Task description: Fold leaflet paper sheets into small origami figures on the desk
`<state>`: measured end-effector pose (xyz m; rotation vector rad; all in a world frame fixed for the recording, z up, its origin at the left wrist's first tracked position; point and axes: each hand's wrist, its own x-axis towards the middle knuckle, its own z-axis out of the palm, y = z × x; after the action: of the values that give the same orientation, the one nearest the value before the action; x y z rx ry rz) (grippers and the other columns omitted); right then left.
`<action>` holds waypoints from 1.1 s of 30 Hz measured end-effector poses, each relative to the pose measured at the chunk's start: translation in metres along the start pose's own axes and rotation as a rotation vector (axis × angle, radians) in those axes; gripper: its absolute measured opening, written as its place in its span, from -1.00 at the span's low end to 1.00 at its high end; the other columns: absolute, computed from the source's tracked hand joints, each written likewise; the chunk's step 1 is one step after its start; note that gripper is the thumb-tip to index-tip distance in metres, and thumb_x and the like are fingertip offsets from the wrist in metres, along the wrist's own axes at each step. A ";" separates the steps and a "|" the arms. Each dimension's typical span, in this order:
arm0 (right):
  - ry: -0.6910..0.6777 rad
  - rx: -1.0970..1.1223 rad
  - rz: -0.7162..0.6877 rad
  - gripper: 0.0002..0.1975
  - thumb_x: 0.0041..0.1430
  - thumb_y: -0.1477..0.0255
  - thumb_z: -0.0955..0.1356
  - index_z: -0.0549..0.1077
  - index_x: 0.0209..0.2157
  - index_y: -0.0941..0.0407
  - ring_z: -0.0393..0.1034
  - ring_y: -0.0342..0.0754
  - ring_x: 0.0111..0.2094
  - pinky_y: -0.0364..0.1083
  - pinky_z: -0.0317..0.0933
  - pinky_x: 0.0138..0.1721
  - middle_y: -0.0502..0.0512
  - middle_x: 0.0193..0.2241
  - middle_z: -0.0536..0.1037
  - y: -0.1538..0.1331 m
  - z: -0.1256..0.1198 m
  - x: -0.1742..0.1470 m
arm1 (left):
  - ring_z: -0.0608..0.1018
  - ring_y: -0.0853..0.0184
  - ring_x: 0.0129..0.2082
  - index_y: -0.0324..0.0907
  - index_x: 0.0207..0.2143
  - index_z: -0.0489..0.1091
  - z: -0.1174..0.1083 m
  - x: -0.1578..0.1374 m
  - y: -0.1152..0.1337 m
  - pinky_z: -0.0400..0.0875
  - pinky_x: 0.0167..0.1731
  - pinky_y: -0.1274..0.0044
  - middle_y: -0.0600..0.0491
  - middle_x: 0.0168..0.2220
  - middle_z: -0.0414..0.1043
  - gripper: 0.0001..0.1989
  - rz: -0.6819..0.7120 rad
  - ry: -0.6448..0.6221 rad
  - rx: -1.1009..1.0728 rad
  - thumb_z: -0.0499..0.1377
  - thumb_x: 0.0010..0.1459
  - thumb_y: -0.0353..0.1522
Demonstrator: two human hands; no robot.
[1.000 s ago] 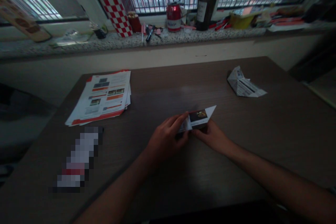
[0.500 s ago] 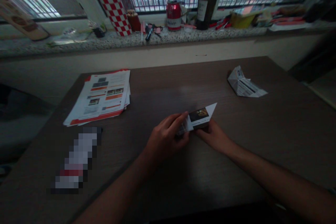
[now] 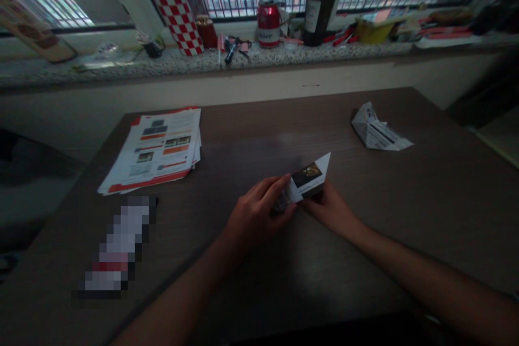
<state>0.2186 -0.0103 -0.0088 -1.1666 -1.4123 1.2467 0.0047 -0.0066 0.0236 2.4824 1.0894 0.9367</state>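
A folded sheet of printed paper [image 3: 308,177], with a dark photo on it and a pointed white corner, is between my two hands above the middle of the table. My left hand [image 3: 259,208] is closed on its left end, fingers over the top and thumb below. At the right end my right hand [image 3: 330,211] grips the paper from underneath; its fingertips are hidden behind the sheet. Farther back to the right lies another folded paper piece [image 3: 379,132], its surface covered in print.
On the brown table [image 3: 251,135], a stack of printed sheets [image 3: 162,151] lies at the back left, with a pixelated oblong thing [image 3: 117,248] in front of it. Along the window sill [image 3: 211,64] stand a red can [image 3: 268,24], a dark bottle [image 3: 318,11] and a red-checked vase-like object [image 3: 180,24].
The right end of the folded paper has tilted up and shifted slightly left, my right hand moving with it. My left hand has barely moved.
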 end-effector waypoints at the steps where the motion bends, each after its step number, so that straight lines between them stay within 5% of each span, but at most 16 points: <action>1: -0.003 -0.003 0.021 -0.64 0.14 0.32 0.49 0.40 -0.06 0.04 0.60 0.11 -0.13 0.10 0.51 -0.09 0.16 -0.13 0.65 -0.001 0.000 0.000 | 0.61 0.16 0.07 -0.16 0.32 0.28 0.000 0.000 0.000 0.61 0.04 0.35 -0.13 0.13 0.51 -0.45 0.000 -0.001 0.004 0.30 0.34 -0.32; 5: -0.046 -0.002 0.107 -0.74 0.11 0.40 0.47 0.41 -0.16 0.05 0.57 0.02 -0.37 0.02 0.50 -0.31 0.05 -0.32 0.63 -0.003 0.000 -0.001 | 0.62 0.15 0.04 -0.14 0.30 0.30 0.003 0.000 -0.001 0.62 -0.01 0.34 -0.11 0.10 0.52 -0.45 -0.011 0.012 0.007 0.30 0.31 -0.34; 18: -0.037 0.017 0.110 -0.72 0.15 0.38 0.45 0.40 -0.10 0.04 0.55 -0.02 -0.43 -0.01 0.50 -0.44 0.08 -0.25 0.62 0.000 0.000 -0.003 | 0.62 0.18 -0.03 -0.14 0.24 0.37 0.000 0.001 -0.002 0.60 -0.05 0.35 -0.10 0.05 0.52 -0.50 -0.091 0.045 -0.060 0.28 0.26 -0.36; 21: -0.039 0.017 0.085 -0.69 0.15 0.36 0.48 0.41 -0.09 0.03 0.56 -0.01 -0.40 0.00 0.51 -0.40 0.09 -0.25 0.62 0.002 -0.002 -0.003 | 0.61 0.19 0.00 -0.14 0.26 0.35 -0.002 0.001 -0.004 0.59 -0.02 0.36 -0.11 0.07 0.50 -0.48 -0.060 0.040 -0.067 0.29 0.27 -0.36; 27: -0.231 0.048 0.026 -0.46 0.11 0.36 0.57 0.39 0.09 0.02 0.58 0.10 -0.01 0.10 0.49 0.03 0.16 0.00 0.61 -0.004 -0.016 -0.003 | 0.56 0.17 0.10 -0.08 0.38 0.21 -0.014 -0.002 -0.014 0.56 0.09 0.34 -0.11 0.15 0.42 -0.33 0.007 -0.010 -0.064 0.32 0.29 -0.35; 30: -0.294 -0.009 -0.001 -0.42 0.16 0.41 0.54 0.34 0.17 0.01 0.58 0.06 -0.08 0.05 0.49 -0.06 0.13 -0.03 0.59 -0.007 -0.028 -0.003 | 0.55 0.17 0.12 -0.06 0.36 0.23 -0.021 -0.005 -0.020 0.56 0.10 0.35 -0.10 0.15 0.41 -0.36 0.028 -0.056 -0.077 0.32 0.29 -0.38; 33: -0.301 -0.174 -0.159 -0.63 0.24 0.41 0.50 0.43 0.05 0.02 0.54 0.03 -0.12 0.01 0.45 -0.11 0.10 -0.09 0.56 -0.011 -0.036 0.000 | 0.54 0.17 0.14 -0.07 0.30 0.27 -0.024 -0.007 -0.024 0.54 0.13 0.32 -0.10 0.16 0.41 -0.43 0.049 -0.075 -0.101 0.32 0.29 -0.42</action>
<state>0.2531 -0.0056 0.0056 -0.9856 -1.8305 1.2424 -0.0275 0.0042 0.0273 2.4504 0.9388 0.8824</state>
